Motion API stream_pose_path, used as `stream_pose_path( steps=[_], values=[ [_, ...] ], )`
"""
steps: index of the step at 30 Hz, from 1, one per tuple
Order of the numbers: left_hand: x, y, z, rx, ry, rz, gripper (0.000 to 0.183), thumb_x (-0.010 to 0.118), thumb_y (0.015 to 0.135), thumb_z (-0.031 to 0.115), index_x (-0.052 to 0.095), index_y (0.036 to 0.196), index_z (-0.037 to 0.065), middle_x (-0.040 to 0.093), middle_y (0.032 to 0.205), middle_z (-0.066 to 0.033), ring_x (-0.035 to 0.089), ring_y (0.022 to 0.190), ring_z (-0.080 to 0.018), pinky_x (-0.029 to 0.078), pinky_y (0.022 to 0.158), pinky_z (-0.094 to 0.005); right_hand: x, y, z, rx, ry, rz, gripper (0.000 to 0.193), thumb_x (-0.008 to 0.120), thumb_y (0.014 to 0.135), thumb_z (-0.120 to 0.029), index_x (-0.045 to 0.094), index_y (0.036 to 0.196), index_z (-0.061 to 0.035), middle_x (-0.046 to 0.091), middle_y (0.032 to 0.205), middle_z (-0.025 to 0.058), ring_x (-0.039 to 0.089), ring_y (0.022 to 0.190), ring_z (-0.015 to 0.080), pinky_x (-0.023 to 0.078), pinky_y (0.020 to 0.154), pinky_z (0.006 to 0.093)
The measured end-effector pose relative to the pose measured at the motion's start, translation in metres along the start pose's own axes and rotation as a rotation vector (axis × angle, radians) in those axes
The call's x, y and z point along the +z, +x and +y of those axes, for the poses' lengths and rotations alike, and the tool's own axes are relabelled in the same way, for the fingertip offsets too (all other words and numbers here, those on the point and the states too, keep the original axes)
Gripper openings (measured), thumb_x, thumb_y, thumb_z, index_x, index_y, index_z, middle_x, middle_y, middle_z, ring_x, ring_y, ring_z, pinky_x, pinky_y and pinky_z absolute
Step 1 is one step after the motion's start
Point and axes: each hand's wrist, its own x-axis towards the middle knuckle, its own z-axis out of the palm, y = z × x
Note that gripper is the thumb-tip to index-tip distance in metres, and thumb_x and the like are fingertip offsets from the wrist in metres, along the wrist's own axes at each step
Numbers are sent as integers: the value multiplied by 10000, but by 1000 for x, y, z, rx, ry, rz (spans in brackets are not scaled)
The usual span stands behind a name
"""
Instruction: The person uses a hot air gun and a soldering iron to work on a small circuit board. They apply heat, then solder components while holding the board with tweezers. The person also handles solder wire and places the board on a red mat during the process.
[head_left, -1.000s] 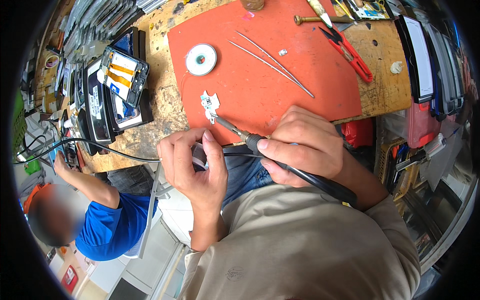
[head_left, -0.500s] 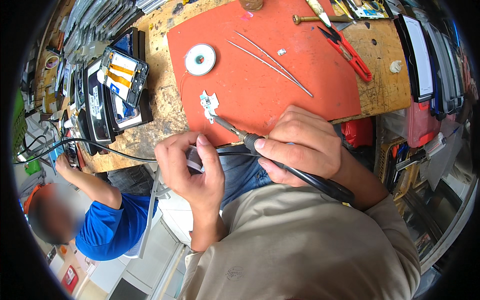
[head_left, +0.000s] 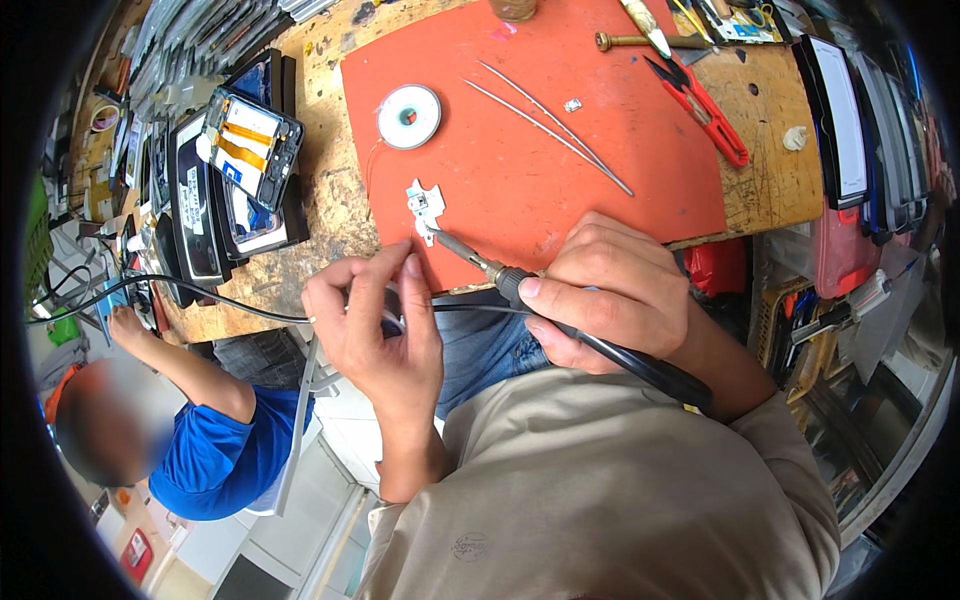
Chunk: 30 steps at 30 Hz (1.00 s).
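My right hand [head_left: 615, 295] is wrapped round a soldering iron [head_left: 510, 285] with a black grip. Its tip reaches the lower end of a small pale circuit board [head_left: 425, 204], which lies flat on the red mat [head_left: 500, 220]. The curled fingers of my left hand [head_left: 375, 325] hold a small greyish roll [head_left: 392, 312], mostly hidden. That thumb and forefinger are close together just below the board; whether anything fine is pinched between them cannot be made out.
On the mat lie a white wire spool [head_left: 408, 117], metal tweezers [head_left: 555, 130], a tiny metallic part [head_left: 572, 105] and red-handled snips [head_left: 705, 115]. Phones [head_left: 250, 150] are stacked at the left, near a black cable [head_left: 200, 292]. A person in blue [head_left: 215, 450] sits at left.
My left thumb and forefinger have shifted slightly up toward the board. The roll has turned and is more covered. The soldering iron's tip stays at the board; the whole view has shifted a little.
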Motion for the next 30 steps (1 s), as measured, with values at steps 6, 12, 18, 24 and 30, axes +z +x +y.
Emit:
stream_pose_path(
  steps=[6,12,18,24,30],
  values=[
    [0,3,6,10,36,-38,214,865,914,-6,862,1115,64,616,936,-54,612,897,-198,479,787,-323,0,0,0,-2,4,-1,497,922,699,64,716,1149,14,674,882,97,679,709,266,507,596,381],
    [2,3,6,18,37,-9,219,871,908,-1,866,1112,77,621,930,-51,609,894,-193,474,788,-322,0,0,-1,7,14,12,511,928,689,60,714,1152,17,679,888,103,681,711,274,505,596,383],
    [3,4,6,31,45,-12,231,869,894,-11,867,1107,78,624,923,-48,606,887,-190,467,782,-322,-1,0,0,9,12,-7,504,931,686,55,719,1142,16,677,887,102,685,719,276,508,605,387],
    [3,4,7,32,33,-6,232,867,890,-18,868,1101,78,622,917,-43,593,870,-189,456,772,-326,-1,0,0,6,11,-6,516,934,682,50,723,1151,14,674,897,101,683,722,271,507,608,386],
    [3,4,6,29,32,-7,236,865,890,-21,865,1105,79,623,915,-44,601,878,-193,464,784,-329,-3,0,-1,14,23,-13,512,934,685,52,726,1151,15,671,898,98,677,721,267,501,605,385]
  ],
)
